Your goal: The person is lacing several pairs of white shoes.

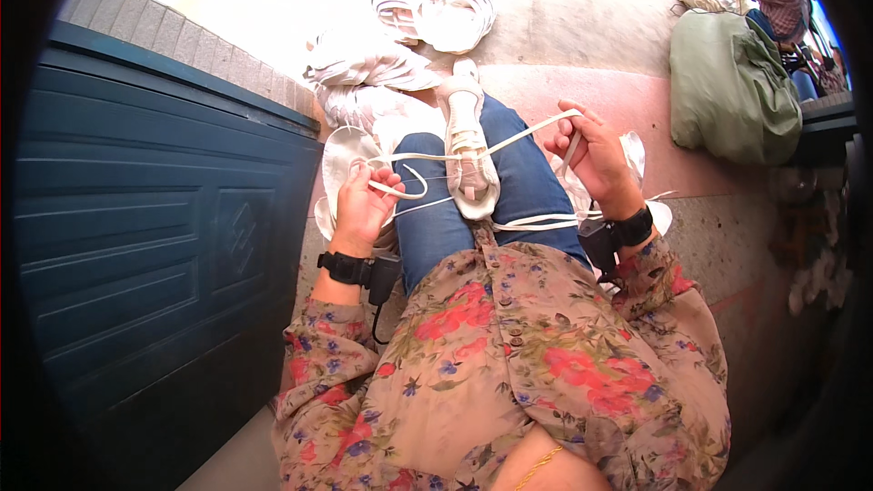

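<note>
A pale beige and white sneaker (464, 109) is held between my knees, over the blue jeans (432, 205). From its eyelets a white shoelace (527, 133) runs out to both sides. My right hand (596, 159) pinches one stretch of the lace and pulls it taut up to the right. On the other side, my left hand (362, 205) is closed on the opposite stretch, whose loose end curls past the fingers. More white laces (541, 221) lie across my right thigh. White shoe-like pieces (344, 150) sit beside my left knee, partly hidden.
Bundles of white laces (450, 18) lie on the ground ahead, near a heap of whitish cloth or plastic (373, 68). A dark blue panelled door (118, 218) stands close on the left. At the far right is a full green sack (732, 86), with a person (773, 5) behind it.
</note>
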Demonstrator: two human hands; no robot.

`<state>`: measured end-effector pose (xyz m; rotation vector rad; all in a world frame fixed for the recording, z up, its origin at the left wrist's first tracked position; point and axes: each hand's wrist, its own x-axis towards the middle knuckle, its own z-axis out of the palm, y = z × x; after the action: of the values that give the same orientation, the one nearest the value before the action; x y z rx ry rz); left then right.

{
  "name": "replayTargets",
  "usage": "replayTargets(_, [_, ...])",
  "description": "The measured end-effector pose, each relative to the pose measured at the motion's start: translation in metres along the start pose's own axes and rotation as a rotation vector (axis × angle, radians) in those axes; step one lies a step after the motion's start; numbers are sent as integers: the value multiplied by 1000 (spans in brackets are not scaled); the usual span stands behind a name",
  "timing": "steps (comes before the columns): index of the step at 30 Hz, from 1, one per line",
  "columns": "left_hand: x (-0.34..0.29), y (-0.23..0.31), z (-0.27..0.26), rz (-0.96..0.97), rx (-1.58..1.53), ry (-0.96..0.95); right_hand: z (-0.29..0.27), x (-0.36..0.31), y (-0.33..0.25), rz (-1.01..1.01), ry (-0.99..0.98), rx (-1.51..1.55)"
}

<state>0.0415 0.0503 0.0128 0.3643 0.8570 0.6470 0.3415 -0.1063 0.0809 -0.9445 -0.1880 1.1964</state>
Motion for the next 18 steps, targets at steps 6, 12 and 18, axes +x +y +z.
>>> replayTargets(6, [19, -62, -70, 426, 948, 569, -119, 40, 84, 256, 127, 332])
replayTargets(12, [-4, -61, -10, 837, 1636, 90, -127, 14, 96, -169, 512, -1148])
replayTargets(18, [11, -65, -4, 814, 1638, 53, -48, -4, 87, -836, -540, -1903])
